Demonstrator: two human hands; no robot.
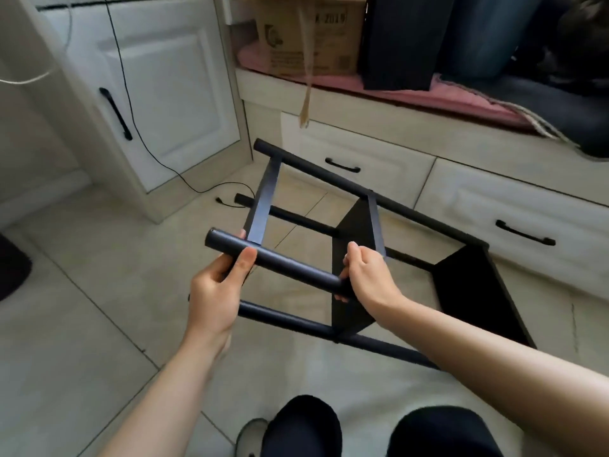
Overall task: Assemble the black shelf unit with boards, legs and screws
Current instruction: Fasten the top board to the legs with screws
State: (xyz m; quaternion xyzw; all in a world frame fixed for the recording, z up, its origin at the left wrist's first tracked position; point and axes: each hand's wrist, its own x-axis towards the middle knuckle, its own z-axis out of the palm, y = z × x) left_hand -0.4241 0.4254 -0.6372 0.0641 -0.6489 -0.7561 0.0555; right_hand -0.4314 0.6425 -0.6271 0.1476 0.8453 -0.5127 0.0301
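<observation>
Shelf unit (359, 245) tipped on its side, legs running left to right.
Left hand (216, 291) and right hand (369, 275) both curl around the nearest leg (290, 267).

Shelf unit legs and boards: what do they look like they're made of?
Leg, gripped by both the left hand and right hand: round tube, likely metal, black satin coating with a soft sheen. Board: flat matte black panel, probably laminated wood or sheet metal; cannot tell.

home | tiled floor (99, 291) | white cabinets (171, 94) | cushioned window seat (461, 94)
</observation>
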